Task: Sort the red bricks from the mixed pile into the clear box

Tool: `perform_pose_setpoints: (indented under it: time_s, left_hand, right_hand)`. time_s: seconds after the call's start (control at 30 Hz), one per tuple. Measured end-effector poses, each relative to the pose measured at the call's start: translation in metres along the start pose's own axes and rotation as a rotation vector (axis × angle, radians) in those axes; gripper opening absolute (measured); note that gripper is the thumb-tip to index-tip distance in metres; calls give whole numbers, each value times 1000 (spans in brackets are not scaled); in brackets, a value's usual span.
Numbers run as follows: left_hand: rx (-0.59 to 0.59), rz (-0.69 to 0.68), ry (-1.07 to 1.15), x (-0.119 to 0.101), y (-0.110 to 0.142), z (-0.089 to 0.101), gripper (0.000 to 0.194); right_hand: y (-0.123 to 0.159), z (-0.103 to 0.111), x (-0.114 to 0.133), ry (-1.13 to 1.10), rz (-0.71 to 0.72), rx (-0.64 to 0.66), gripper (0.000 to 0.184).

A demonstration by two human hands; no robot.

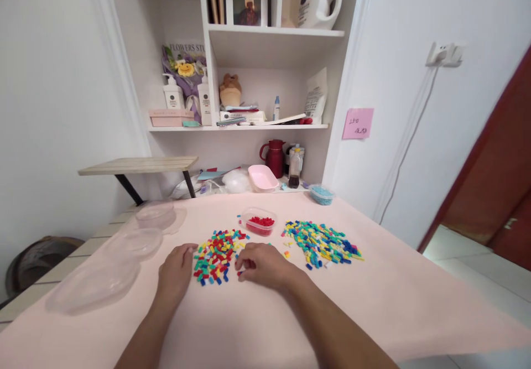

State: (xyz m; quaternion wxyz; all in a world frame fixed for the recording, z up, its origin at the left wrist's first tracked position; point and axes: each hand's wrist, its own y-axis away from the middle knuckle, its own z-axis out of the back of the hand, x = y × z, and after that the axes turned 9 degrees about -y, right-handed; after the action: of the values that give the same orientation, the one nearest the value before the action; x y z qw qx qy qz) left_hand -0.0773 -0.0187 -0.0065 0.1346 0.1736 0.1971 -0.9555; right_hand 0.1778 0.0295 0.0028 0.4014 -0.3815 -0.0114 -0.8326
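Note:
My left hand (177, 270) rests on the pink tabletop, its fingers lying along the left side of a mixed heap of small plastic pieces (215, 255) in red, yellow, green, blue and white. On the heap's right side, my right hand (265, 265) is curled, with a small red piece (239, 273) showing at its thumb and fingertips. Just beyond that hand stands a clear plastic tub (248, 223) holding red pieces (262, 222). A second heap (321, 243), mostly blue, green and yellow, spreads out to the right of my right hand.
Several clear empty containers (93, 286) line the left side of the pink table cover (257, 330). A tub of light blue pieces (321, 194) stands at the back right. Behind are a pink tray (263, 178), a red jug (274, 159) and a bottle (295, 169). A small wooden shelf (139, 165) overhangs the back left.

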Motion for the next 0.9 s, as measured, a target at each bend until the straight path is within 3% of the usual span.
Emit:
perform_pose_setpoints:
  time_s: [0.33, 0.57, 0.67, 0.9]
  left_hand:
    - [49, -8, -30, -1, -1, -1, 37]
    - [68, -16, -49, -2, -1, -2, 38]
    - [76, -18, -71, -3, 0, -2, 40]
    - [86, -49, -122, -2, 1, -3, 39]
  right_hand:
    - [8, 14, -9, 2, -98, 36, 15]
    - [6, 22, -11, 100, -111, -168, 37]
    - [4, 16, -6, 125, -116, -201, 33]
    - [4, 5, -4, 104, -162, -109, 19]
